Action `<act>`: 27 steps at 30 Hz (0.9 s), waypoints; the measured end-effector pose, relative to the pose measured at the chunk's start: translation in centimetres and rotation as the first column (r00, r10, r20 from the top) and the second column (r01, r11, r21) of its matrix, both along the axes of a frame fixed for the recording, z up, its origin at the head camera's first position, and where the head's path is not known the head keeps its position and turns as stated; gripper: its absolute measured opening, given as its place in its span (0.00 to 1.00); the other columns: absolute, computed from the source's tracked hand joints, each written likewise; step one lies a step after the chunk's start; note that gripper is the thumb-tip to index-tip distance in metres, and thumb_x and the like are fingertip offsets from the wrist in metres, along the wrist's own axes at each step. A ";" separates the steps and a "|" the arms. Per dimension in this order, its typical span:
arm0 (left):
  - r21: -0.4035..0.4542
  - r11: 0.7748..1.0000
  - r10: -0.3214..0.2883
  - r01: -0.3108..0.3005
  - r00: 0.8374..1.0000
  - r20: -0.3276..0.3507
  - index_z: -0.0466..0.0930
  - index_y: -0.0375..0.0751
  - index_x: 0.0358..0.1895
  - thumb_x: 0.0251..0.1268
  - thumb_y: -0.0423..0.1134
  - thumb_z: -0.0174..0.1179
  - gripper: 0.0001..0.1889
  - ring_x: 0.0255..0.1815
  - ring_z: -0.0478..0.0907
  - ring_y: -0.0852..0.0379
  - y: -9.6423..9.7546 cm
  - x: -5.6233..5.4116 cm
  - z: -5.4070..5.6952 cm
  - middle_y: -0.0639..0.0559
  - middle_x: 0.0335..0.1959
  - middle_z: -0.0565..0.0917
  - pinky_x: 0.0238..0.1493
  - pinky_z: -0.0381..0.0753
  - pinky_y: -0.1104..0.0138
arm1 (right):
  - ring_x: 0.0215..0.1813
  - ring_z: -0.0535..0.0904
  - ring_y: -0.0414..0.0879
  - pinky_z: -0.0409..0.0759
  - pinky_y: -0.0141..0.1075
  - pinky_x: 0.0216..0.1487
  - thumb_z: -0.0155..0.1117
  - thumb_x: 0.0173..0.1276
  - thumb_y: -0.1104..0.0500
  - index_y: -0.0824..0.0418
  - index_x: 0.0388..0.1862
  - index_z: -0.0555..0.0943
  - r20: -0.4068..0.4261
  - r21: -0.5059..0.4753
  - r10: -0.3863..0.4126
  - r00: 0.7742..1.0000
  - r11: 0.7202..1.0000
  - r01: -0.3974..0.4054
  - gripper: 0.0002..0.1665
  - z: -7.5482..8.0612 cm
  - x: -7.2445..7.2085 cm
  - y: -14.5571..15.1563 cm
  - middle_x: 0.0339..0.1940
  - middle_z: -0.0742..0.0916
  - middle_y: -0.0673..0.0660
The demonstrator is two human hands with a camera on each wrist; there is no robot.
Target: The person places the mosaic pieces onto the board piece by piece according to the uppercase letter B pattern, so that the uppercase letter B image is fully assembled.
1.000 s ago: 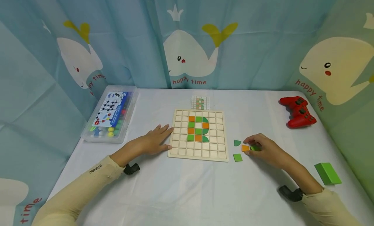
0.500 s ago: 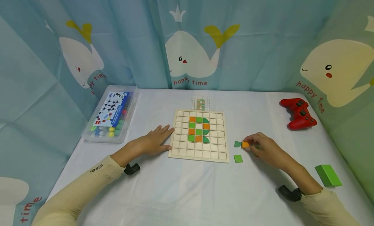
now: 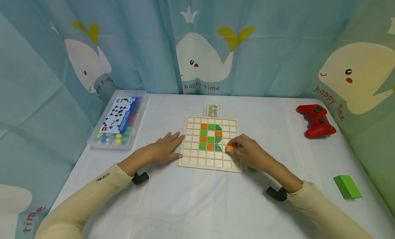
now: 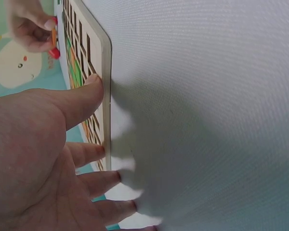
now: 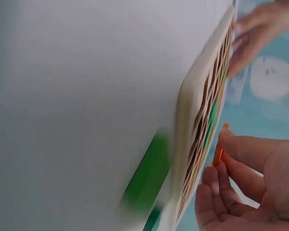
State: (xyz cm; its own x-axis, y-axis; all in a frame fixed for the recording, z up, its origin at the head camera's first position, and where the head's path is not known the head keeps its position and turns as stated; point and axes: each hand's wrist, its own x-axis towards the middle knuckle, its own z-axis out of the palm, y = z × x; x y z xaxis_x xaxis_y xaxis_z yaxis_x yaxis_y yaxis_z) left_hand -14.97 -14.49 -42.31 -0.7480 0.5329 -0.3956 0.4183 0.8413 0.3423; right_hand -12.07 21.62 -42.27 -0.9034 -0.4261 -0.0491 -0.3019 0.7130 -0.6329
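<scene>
A wooden grid board lies mid-table, with orange, light green and dark green tiles set in an R-like pattern. My left hand rests at its left edge, fingers spread and extended; the left wrist view shows the thumb on the rim. Over the board's right side, my right hand pinches an orange square tile between thumb and fingers. The right wrist view shows this tile edge-on above the grid. A green square tile lies right of the board, partly hidden beneath the right forearm.
Behind the board is a small pattern card. A clear plastic box of coloured pieces stands at the left. A red game controller lies at the far right, with a green block nearer the front. Whale-print curtains surround the table.
My right hand has picked up the orange square tile from beside the board and carried it left over the grid. The left hand stays at the board's edge.
</scene>
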 end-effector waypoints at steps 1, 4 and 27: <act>0.001 1.000 -0.001 0.001 1.000 -0.001 0.44 0.46 0.88 0.82 0.58 0.55 0.44 0.87 0.41 0.32 0.0 0.0 0.0 0.40 0.88 0.45 0.81 0.51 0.34 | 0.54 0.80 0.52 0.83 0.49 0.58 0.68 0.76 0.65 0.64 0.58 0.83 -0.006 -0.005 0.020 1.000 1.000 -0.020 0.15 -0.1 -0.1 -0.7 0.54 0.84 0.59; -0.003 1.000 -0.001 0.001 1.000 0.001 0.44 0.46 0.88 0.82 0.58 0.55 0.44 0.87 0.41 0.32 0.0 0.1 0.0 0.40 0.88 0.46 0.80 0.52 0.34 | 0.51 0.80 0.49 0.83 0.46 0.55 0.70 0.75 0.64 0.65 0.57 0.84 -0.010 -0.014 0.066 0.998 0.998 -0.066 0.14 -0.4 -0.2 -2.7 0.51 0.84 0.58; -0.017 1.000 0.024 -0.023 1.000 0.018 0.44 0.48 0.88 0.81 0.59 0.55 0.44 0.87 0.40 0.32 0.4 0.0 0.3 0.41 0.88 0.45 0.81 0.51 0.34 | 0.47 0.80 0.44 0.84 0.35 0.51 0.76 0.69 0.65 0.60 0.40 0.87 -0.037 0.038 0.151 0.988 0.988 -0.150 0.04 -0.9 -0.5 -9.2 0.42 0.84 0.51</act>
State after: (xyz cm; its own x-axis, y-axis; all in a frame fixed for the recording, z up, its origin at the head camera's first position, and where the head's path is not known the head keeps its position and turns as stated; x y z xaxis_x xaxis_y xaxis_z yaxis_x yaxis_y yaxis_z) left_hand -14.99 -14.14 -42.01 -0.7529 0.5084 -0.4178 0.3924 0.8566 0.3351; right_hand -12.56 12.43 -43.13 -0.8306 -0.5560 -0.0313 -0.4320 0.6788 -0.5938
